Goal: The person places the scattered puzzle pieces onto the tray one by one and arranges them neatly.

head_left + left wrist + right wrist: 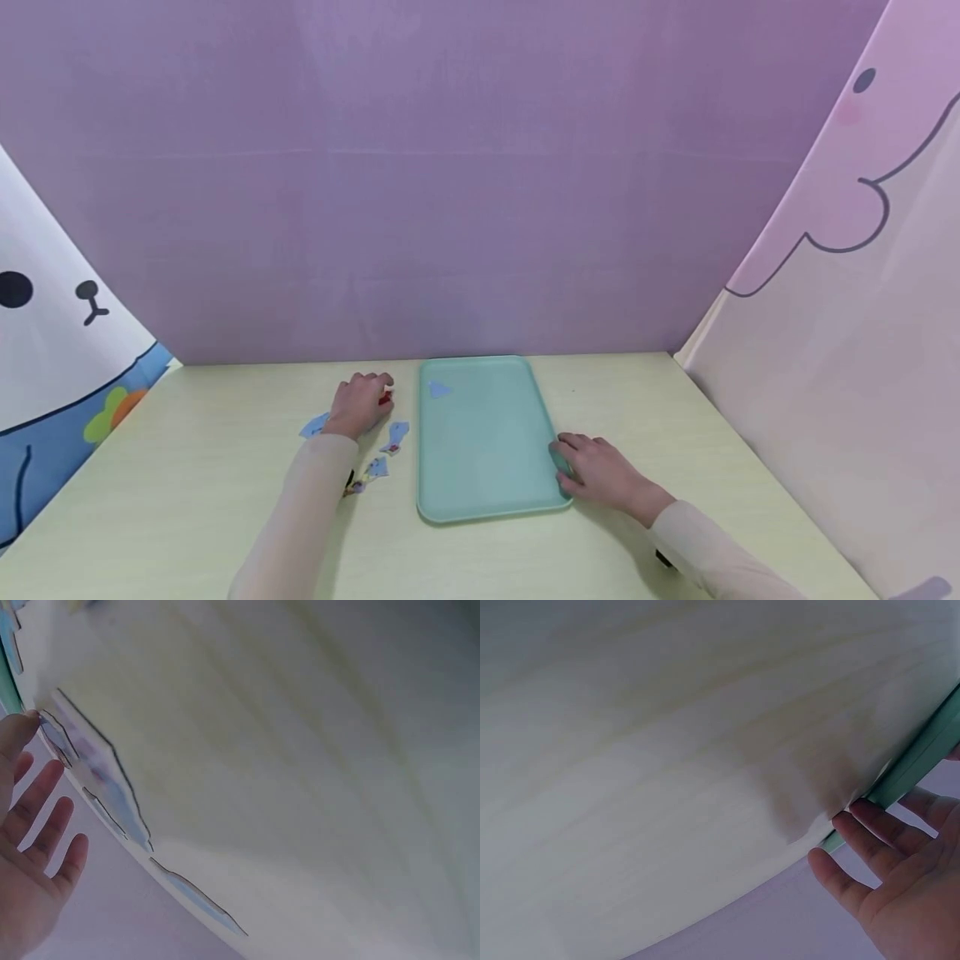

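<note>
My left hand (362, 403) is over the table left of the tray. Between its thumb and index finger shows a red-printed puzzle piece (386, 397); in the left wrist view the thumb tip meets a small piece (58, 736) there. Other light-blue puzzle pieces lie around it: one (315, 425) by the wrist, one (397, 435) toward the tray, and several (377, 467) nearer me. My right hand (602, 473) grips the right rim of the mint-green tray (487, 450), fingers and thumb at its edge. A single pale-blue piece (438, 389) lies in the tray's far left corner.
The pale wooden table (187, 483) runs back to a purple cloth wall (480, 183). Printed cloth panels stand at the left (60, 350) and right (840, 333) edges of the table.
</note>
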Demonstrator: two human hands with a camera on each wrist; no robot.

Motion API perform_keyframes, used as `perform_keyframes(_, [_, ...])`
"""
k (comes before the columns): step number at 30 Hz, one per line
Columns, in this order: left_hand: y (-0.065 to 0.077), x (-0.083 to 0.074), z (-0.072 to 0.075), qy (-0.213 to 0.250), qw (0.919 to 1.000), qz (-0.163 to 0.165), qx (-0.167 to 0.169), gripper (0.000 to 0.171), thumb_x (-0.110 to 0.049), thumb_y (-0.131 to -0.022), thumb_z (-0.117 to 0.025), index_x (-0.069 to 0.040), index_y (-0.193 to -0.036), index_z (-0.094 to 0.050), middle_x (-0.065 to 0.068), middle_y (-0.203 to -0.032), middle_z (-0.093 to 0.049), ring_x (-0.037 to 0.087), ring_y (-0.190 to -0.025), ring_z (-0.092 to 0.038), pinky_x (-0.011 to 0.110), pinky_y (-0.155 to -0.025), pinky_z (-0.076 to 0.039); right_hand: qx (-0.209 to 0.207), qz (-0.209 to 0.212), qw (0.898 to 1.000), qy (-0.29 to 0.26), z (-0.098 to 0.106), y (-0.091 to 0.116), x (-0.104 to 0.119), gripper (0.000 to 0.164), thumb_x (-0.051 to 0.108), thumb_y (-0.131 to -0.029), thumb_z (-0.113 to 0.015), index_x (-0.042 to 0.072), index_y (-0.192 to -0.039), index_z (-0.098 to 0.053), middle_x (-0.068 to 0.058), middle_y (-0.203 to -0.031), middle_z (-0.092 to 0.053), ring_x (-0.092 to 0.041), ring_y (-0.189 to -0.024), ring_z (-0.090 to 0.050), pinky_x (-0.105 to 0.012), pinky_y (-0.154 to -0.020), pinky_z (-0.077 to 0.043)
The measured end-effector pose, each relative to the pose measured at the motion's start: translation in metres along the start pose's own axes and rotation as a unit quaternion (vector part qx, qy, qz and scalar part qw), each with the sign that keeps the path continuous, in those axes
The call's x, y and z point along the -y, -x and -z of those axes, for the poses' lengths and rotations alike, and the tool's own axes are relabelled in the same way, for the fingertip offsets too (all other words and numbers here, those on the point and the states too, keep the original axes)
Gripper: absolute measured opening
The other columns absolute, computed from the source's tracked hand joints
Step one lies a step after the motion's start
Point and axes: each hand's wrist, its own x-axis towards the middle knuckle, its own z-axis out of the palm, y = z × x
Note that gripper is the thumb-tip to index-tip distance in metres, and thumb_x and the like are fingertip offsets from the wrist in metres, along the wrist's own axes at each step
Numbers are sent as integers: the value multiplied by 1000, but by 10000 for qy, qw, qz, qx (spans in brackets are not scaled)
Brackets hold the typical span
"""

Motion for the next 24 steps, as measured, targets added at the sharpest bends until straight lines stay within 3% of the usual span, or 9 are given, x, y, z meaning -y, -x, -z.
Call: perform_keyframes(24, [-4,5,-3,168,9997,-179,1,28,-18,-80,-68,-10,-106,-64,9,-93,-67,31,-86,-59,49,-70,-48,30,37,10000,36,0,-1,-1,40,27,-84,-59,4,-116,-57,-16,-118,-58,-30,-108,-56,-46,-82,-48])
